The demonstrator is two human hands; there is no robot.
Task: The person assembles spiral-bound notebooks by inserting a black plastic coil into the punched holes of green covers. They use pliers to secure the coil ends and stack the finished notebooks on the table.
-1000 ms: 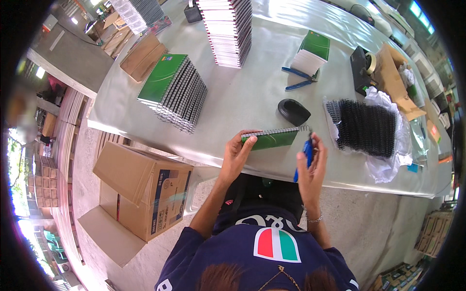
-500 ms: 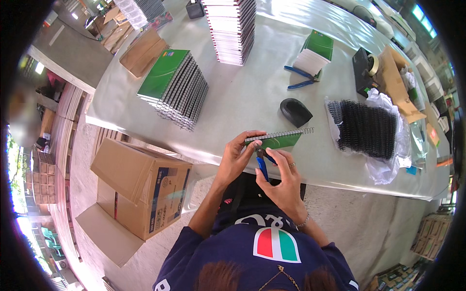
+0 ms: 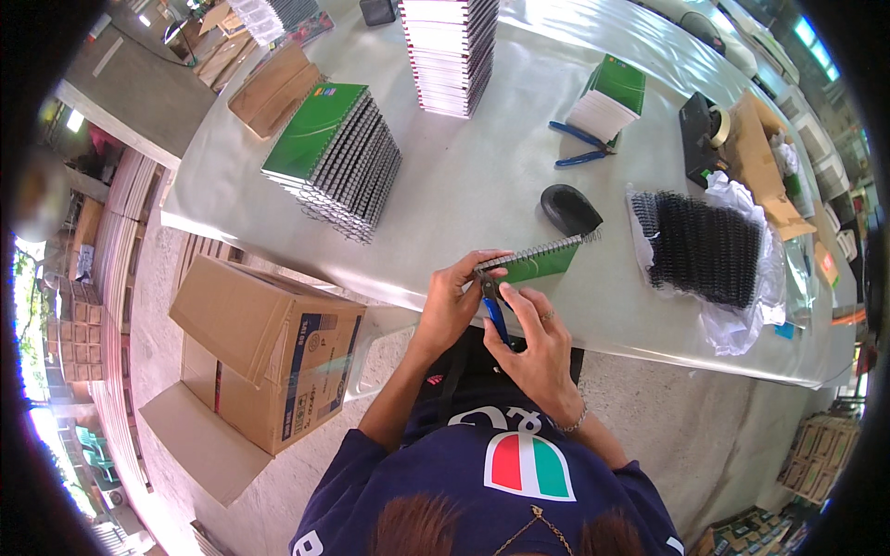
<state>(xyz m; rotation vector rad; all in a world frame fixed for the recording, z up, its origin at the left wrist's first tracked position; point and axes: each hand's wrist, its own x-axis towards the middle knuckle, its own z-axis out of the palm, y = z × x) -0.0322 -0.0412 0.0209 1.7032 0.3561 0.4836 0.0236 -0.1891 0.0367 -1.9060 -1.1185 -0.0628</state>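
Note:
My left hand (image 3: 451, 301) is closed on the left end of a green spiral notebook (image 3: 542, 265), held at the table's near edge with its wire coil uppermost. The coil sticks out past the notebook's right end. In my right hand (image 3: 538, 345) are blue-handled pliers (image 3: 495, 310), fingers wrapped around the grips. The pliers' jaws meet the coil's left end, close to my left fingertips; whether they bite on the wire I cannot tell. Just beyond the notebook lies a black, rounded object (image 3: 569, 210) like a computer mouse.
Stacked green spiral notebooks (image 3: 320, 130) stand at left, a tall notebook stack (image 3: 450, 56) behind. More blue-handled pliers (image 3: 579, 145) lie open by a small green-covered stack (image 3: 614, 97). Black coils (image 3: 700, 246) rest on white wrapping at right. An open cardboard box (image 3: 269, 352) sits left below the table.
The pliers' jaws have moved up and left onto the coil's end beside my left fingers. The notebook has tilted, its right end rising slightly. The view has shifted a little.

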